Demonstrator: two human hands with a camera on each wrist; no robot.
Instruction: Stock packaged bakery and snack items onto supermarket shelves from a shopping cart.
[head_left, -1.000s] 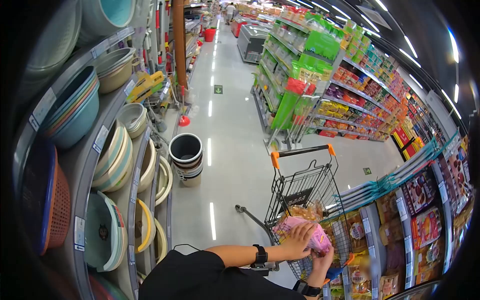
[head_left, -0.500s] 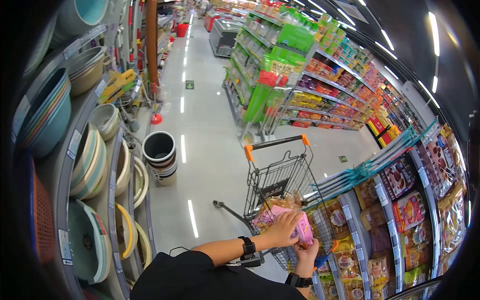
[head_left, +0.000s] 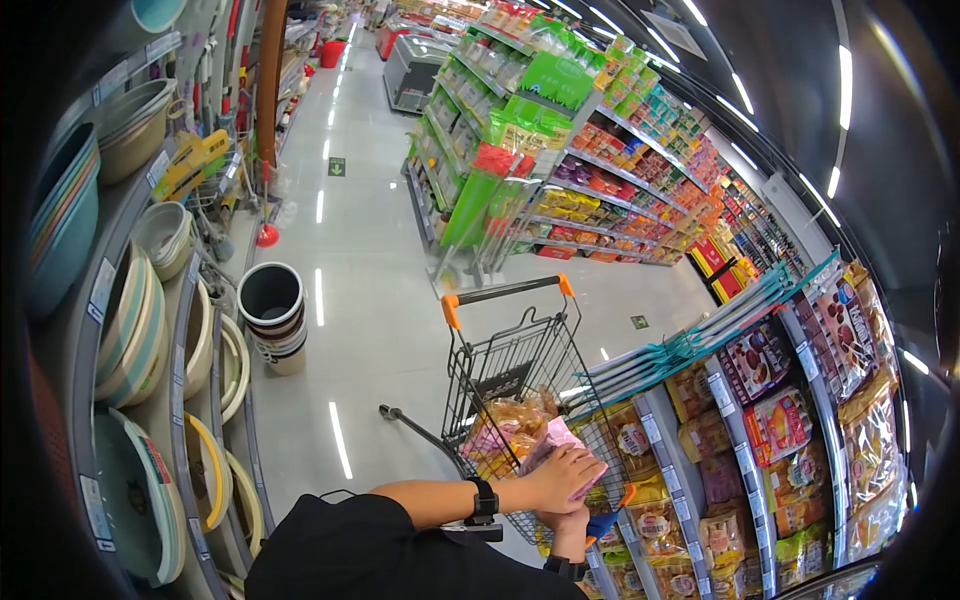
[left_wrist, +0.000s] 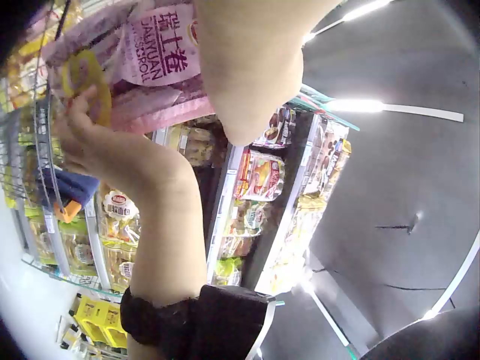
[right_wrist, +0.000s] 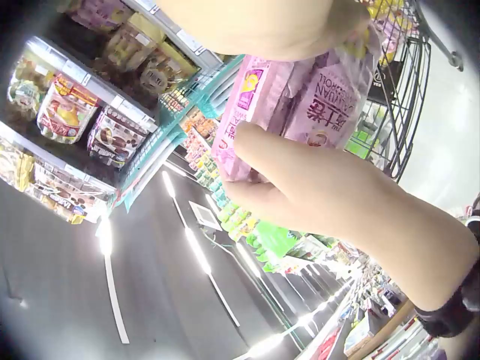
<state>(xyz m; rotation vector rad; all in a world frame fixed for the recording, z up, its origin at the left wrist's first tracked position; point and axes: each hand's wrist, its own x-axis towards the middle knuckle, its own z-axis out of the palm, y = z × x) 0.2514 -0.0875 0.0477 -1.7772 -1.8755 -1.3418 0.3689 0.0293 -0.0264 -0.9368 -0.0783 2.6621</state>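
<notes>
Both hands hold a pink Swiss roll pack [head_left: 556, 436] over the near end of the shopping cart [head_left: 500, 380]. My left hand [head_left: 565, 480] lies across the pack in the head view; in the right wrist view its thumb and fingers grip one end. My right hand [head_left: 566, 521] is just below, partly hidden by the left; the left wrist view shows its fingers curled at the pack's lower edge. Purple lettering shows on the pack's clear wrapper [left_wrist: 159, 45]. Bagged bread [head_left: 520, 412] and another pink package [head_left: 487, 444] lie in the cart basket.
Shelves of packaged bread [head_left: 660, 520] stand close on the right of the cart. Plastic basins [head_left: 140, 500] fill the left shelf, with a stack of bins [head_left: 272, 300] on the floor beside it. A snack display [head_left: 520, 130] stands beyond the cart.
The view has swung right, so the cart and shelves sit further left. The hands have drawn the Swiss roll pack toward the body, apart from the bagged bread, and the left hand covers more of it.
</notes>
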